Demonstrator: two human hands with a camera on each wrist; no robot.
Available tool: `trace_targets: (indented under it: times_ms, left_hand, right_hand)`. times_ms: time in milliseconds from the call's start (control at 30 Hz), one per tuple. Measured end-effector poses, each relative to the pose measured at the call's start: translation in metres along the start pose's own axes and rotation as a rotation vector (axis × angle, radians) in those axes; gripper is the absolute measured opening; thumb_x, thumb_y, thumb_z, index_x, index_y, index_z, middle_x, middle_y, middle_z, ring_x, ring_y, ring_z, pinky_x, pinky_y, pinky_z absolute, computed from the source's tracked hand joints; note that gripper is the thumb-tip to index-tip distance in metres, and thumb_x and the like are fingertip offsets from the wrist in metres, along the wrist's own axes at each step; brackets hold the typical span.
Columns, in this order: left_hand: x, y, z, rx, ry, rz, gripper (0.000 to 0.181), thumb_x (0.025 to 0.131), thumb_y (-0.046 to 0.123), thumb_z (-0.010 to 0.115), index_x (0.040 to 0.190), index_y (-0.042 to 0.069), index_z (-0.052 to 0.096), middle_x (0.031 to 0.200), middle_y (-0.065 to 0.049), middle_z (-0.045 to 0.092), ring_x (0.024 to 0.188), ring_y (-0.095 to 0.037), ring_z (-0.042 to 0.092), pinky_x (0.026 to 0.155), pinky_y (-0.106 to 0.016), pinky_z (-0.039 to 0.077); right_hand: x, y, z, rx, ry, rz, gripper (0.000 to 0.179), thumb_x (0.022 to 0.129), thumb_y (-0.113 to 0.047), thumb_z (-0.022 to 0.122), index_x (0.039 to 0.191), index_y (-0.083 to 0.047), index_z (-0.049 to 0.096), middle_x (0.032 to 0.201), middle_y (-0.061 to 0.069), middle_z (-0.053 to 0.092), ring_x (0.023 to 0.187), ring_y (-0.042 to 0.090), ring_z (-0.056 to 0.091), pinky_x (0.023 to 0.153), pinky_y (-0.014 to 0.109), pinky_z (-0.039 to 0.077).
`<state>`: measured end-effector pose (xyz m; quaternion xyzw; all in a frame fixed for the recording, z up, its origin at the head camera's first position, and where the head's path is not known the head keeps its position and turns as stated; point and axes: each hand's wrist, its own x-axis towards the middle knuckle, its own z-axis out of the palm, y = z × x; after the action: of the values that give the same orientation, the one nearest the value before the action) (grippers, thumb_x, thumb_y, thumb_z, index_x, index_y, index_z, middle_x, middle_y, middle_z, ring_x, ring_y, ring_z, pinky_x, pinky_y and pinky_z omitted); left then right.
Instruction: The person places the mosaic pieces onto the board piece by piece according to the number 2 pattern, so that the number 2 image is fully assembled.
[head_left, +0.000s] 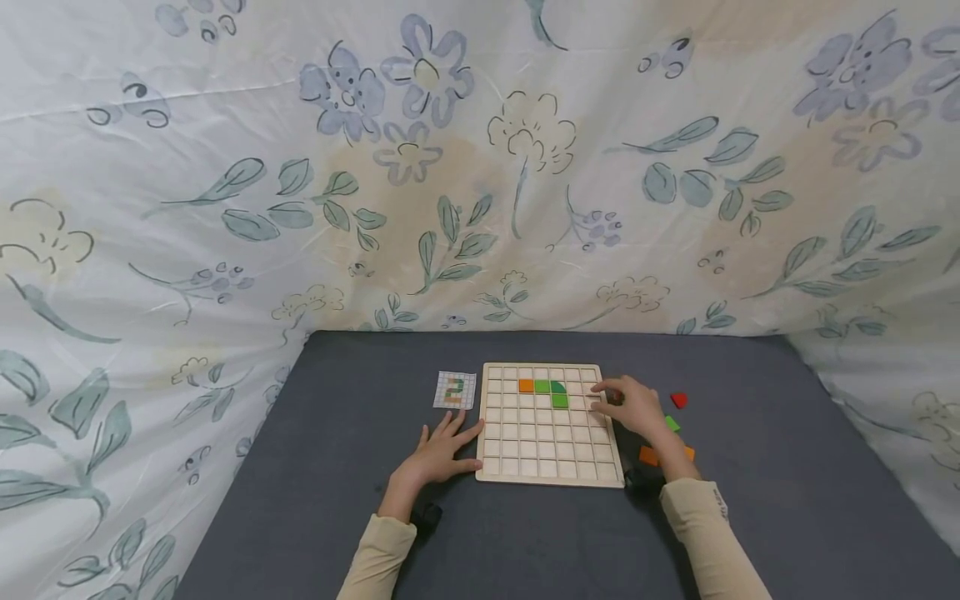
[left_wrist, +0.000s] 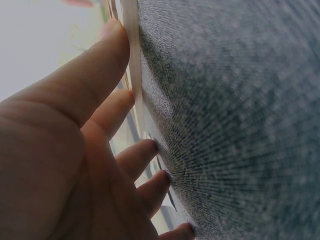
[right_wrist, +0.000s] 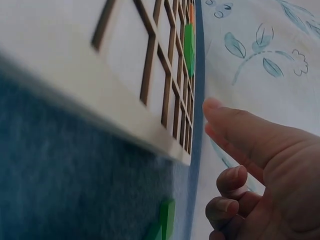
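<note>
A wooden grid board point(head_left: 513, 475) lies on the dark table. In its upper rows sit an orange square tile point(head_left: 526, 386), a green square tile point(head_left: 542, 387), a dark green rounded tile point(head_left: 558, 387) and, below that, another green square point(head_left: 559, 401). My left hand point(head_left: 441, 454) has its fingers spread, thumb and index fingertip against the board's left edge. Over the right edge is my right hand point(head_left: 636, 408), thumb and index finger extended with nothing visible between them. The right wrist view shows that hand's point(right_wrist: 260, 165) other fingers loosely bent.
Right of the board lie a red piece point(head_left: 678, 400), a green piece point(head_left: 672, 423) and orange pieces point(head_left: 648, 456), partly hidden by the right forearm. A small card point(head_left: 454, 402) printed with a coloured grid pattern lies at the upper left. Floral cloth point(head_left: 450, 250) hangs behind the table.
</note>
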<state>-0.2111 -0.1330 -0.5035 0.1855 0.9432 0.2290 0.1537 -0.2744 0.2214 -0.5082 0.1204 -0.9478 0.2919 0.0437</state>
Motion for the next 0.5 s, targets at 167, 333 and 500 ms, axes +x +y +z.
trace_targets:
  times_ms: [167,333,500]
  left_hand:
    - [-0.001,0.000,0.000,0.000,-0.004,0.001,0.069,0.088,0.044,0.059,0.147,0.022,0.031,0.154,-0.014,0.015,0.142,-0.037,0.006,0.107,-0.067,0.003]
    - [-0.002,0.001,-0.001,0.004,-0.006,0.004,0.069,0.088,0.043,0.058,0.147,0.021,0.031,0.154,-0.015,0.015,0.142,-0.038,0.006,0.107,-0.067,0.003]
    - [-0.002,0.003,-0.002,0.001,-0.002,0.002,0.069,0.088,0.043,0.059,0.147,0.020,0.031,0.154,-0.015,0.016,0.142,-0.038,0.006,0.106,-0.067,0.003]
  right_hand:
    - [-0.003,0.006,-0.007,-0.016,-0.013,0.033,0.031,0.082,-0.028,0.072,0.109,-0.013,0.069,0.072,0.003,0.041,0.063,0.018,0.033,0.064,0.039,0.016]
    - [-0.006,0.011,-0.016,-0.032,-0.029,0.047,0.031,0.083,-0.030,0.070,0.108,-0.013,0.070,0.073,0.004,0.043,0.062,0.018,0.034,0.060,0.034,0.017]
    - [-0.010,0.021,-0.022,-0.043,-0.042,0.047,0.030,0.085,-0.033,0.068,0.110,-0.016,0.070,0.074,0.004,0.040,0.063,0.018,0.032,0.057,0.033,0.020]
